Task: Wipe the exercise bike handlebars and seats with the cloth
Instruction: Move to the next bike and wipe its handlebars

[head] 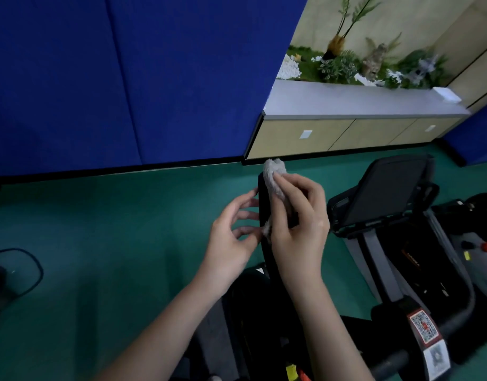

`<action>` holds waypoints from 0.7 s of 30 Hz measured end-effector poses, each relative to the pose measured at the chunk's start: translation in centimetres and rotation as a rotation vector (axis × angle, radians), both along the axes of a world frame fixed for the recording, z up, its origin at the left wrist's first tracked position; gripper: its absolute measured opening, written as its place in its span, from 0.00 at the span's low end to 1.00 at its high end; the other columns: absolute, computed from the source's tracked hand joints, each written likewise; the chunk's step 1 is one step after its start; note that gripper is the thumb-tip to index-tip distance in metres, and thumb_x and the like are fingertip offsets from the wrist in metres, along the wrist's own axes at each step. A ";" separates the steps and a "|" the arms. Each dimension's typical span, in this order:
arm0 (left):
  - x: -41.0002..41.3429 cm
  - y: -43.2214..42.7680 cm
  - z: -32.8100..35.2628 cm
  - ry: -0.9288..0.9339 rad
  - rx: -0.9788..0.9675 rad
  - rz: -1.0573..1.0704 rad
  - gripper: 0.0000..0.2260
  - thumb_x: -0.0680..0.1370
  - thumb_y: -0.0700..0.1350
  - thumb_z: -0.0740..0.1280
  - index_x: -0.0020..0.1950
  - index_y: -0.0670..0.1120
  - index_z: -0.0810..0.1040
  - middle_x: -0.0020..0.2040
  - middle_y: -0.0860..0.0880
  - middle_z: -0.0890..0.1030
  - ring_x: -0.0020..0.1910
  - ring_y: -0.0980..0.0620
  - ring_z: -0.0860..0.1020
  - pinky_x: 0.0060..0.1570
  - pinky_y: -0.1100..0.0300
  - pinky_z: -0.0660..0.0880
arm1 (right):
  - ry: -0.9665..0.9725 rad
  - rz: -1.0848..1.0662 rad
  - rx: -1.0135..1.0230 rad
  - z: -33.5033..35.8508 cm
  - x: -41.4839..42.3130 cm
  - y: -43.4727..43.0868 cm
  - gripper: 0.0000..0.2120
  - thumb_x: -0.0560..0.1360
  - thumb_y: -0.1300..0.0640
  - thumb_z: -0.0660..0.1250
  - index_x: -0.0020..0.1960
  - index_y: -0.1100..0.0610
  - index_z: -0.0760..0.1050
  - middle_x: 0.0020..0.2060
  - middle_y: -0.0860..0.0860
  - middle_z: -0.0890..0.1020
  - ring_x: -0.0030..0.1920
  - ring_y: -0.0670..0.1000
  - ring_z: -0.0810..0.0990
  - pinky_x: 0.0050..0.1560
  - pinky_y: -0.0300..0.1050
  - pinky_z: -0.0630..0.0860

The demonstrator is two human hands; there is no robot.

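Gripping the grey cloth (275,178), the right hand (297,232) rubs a black handlebar (263,200), the left hand (231,240) steadying it with spread fingers; most wiping probably remains.

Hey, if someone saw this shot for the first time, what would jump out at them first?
Dead centre, the right hand presses a grey cloth against an upright black bar of the bike, with the left hand spread just beside it. Behind them a big blue wall fills the upper left, and a planter of greenery sits on a cabinet at the upper right.
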State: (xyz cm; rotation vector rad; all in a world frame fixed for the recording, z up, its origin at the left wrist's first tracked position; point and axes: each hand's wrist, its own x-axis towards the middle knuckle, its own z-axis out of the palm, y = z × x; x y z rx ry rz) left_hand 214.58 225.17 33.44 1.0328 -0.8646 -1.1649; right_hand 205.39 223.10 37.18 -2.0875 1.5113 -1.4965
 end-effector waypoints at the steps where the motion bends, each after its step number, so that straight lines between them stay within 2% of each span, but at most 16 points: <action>1: 0.0 0.0 -0.1 0.014 0.001 0.000 0.29 0.70 0.22 0.64 0.57 0.54 0.74 0.50 0.55 0.79 0.46 0.60 0.78 0.42 0.66 0.76 | 0.029 0.027 -0.003 -0.3 -0.4 0.3 0.11 0.76 0.65 0.66 0.58 0.61 0.80 0.53 0.55 0.77 0.55 0.51 0.77 0.58 0.37 0.72; 5: -0.5 0.1 -0.3 0.038 0.003 0.025 0.25 0.72 0.25 0.65 0.56 0.53 0.74 0.51 0.54 0.80 0.47 0.63 0.78 0.45 0.67 0.76 | 0.154 0.147 0.015 -0.8 -2.0 1.5 0.11 0.76 0.64 0.65 0.57 0.60 0.80 0.52 0.48 0.74 0.53 0.52 0.76 0.58 0.36 0.70; 8: -1.2 0.5 -0.6 0.070 0.037 0.069 0.21 0.73 0.26 0.66 0.54 0.51 0.75 0.49 0.53 0.80 0.44 0.63 0.78 0.43 0.68 0.76 | 0.204 0.199 -0.072 0.5 -1.7 0.0 0.09 0.76 0.67 0.67 0.55 0.64 0.81 0.50 0.53 0.77 0.51 0.54 0.77 0.55 0.38 0.72; 12: -2.5 1.1 -0.8 0.096 0.061 0.123 0.14 0.73 0.29 0.68 0.53 0.45 0.78 0.48 0.50 0.82 0.44 0.57 0.77 0.44 0.70 0.74 | 0.331 0.421 -0.162 1.5 -2.1 -2.0 0.07 0.75 0.71 0.67 0.52 0.68 0.81 0.48 0.59 0.81 0.51 0.56 0.77 0.55 0.45 0.73; 15: -3.5 1.6 -0.9 0.153 0.086 0.201 0.15 0.73 0.28 0.67 0.49 0.49 0.78 0.44 0.52 0.81 0.42 0.59 0.76 0.43 0.72 0.73 | 0.450 0.572 -0.129 0.9 -4.0 -1.6 0.09 0.73 0.74 0.68 0.52 0.68 0.81 0.47 0.59 0.81 0.52 0.55 0.77 0.58 0.45 0.73; 18: -4.1 1.9 -1.2 0.187 0.081 0.243 0.14 0.73 0.30 0.68 0.48 0.48 0.78 0.42 0.54 0.80 0.38 0.64 0.75 0.41 0.73 0.72 | 0.442 0.676 -0.089 2.0 -4.9 -1.7 0.08 0.75 0.71 0.67 0.52 0.67 0.81 0.49 0.58 0.82 0.54 0.55 0.79 0.59 0.46 0.73; 21: -4.5 2.0 -1.2 0.198 0.063 0.271 0.12 0.73 0.32 0.70 0.49 0.47 0.79 0.44 0.54 0.82 0.38 0.63 0.76 0.42 0.72 0.72 | 0.417 0.715 -0.162 4.0 -3.8 -2.9 0.07 0.76 0.68 0.66 0.52 0.66 0.81 0.53 0.57 0.82 0.55 0.56 0.79 0.60 0.48 0.73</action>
